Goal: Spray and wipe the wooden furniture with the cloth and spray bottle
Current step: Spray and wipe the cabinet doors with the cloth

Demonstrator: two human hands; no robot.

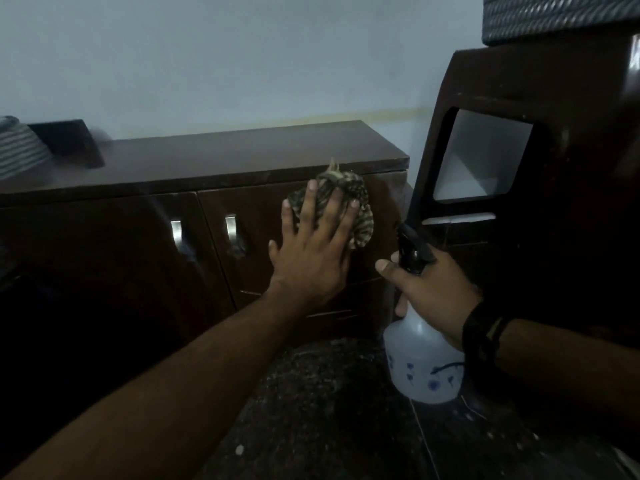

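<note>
— Where's the cloth (pixel 349 206) right now?

— Under my left hand (pixel 313 252). The fingers are spread wide and flat, pressing it against the front of the right-hand door of the wooden cabinet (pixel 242 157), just below the top edge. It bunches out past my fingertips on the far right side.

— And the spray bottle (pixel 420 355)?

— In my right hand (pixel 427 289), near and to the right, held off the floor. The hand is wrapped round the neck just under the black trigger head, with the thumb out to the left. I can't tell whether a finger is on the trigger.

— How do they handle?

— I'd judge the cloth soft and limp, so it will fold and slide unless my palm keeps it flat; pressing through the middle works better than pinching an edge. The bottle looks like light, smooth plastic, likely slick if wet. The neck is the safe grip. The glossy door should let the cloth glide easily.
</note>
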